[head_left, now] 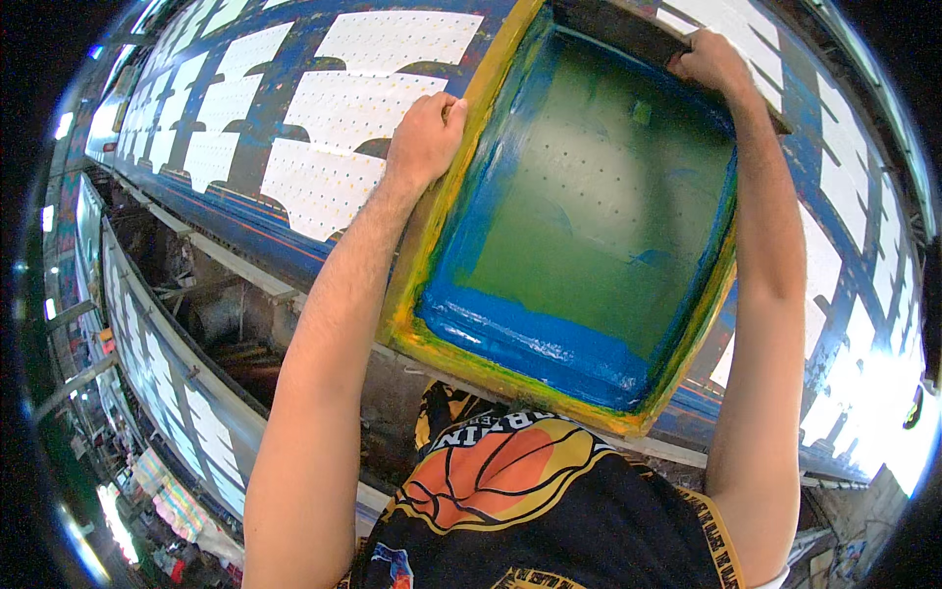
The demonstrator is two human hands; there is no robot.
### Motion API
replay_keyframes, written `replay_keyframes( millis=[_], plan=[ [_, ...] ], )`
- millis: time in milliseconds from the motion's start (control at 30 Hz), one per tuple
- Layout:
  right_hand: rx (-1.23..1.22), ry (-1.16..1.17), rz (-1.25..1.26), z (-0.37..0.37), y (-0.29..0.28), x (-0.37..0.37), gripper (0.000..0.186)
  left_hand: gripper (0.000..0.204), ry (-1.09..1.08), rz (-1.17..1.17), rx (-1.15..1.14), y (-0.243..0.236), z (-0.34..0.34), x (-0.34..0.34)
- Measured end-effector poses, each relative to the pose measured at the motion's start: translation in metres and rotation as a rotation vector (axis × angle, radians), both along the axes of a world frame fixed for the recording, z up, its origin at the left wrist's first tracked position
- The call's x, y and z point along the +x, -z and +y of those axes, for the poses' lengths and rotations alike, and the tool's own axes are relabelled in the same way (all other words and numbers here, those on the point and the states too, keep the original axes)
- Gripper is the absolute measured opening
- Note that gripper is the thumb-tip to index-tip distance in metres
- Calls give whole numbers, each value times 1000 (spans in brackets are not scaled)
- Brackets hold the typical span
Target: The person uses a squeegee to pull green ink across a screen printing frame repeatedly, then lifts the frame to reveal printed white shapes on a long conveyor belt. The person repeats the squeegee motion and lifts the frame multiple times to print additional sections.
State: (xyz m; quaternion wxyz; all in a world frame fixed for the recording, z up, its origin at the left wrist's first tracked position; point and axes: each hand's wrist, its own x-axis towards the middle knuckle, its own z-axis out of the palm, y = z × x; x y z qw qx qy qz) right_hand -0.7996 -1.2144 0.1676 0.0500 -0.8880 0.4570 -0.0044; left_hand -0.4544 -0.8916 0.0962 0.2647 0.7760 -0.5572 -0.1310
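Note:
A screen printing frame (397,334) lies tilted over the long printing table, its wooden sides stained yellow and blue. Green mesh (589,196) with small dark dots fills it, bordered by glossy blue (530,339). My left hand (429,137) is closed on the frame's left side. At the far end, my right hand (711,64) is closed around a brown wooden bar (638,29); whether that bar belongs to the frame or is a separate squeegee, I cannot tell. White perforated pieces (358,103) lie in rows on the table, and the frame covers some.
The blue-and-dark table (265,211) runs from upper left to lower right, with a ledge (226,250) along its near edge. More white pieces (854,187) lie right of the frame. Another table (182,378) with pale pieces stands at the left. Bright glare covers the far right.

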Motion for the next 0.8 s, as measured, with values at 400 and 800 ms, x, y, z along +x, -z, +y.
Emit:
replay_keyframes(
  millis=[400, 800],
  plan=[
    [25, 62, 54, 71, 16, 10, 34, 40, 8, -6, -34, 5, -2, 5],
    [23, 58, 90, 390, 8, 2, 10, 49, 14, 215, 60, 8, -4, 18]
  ],
)
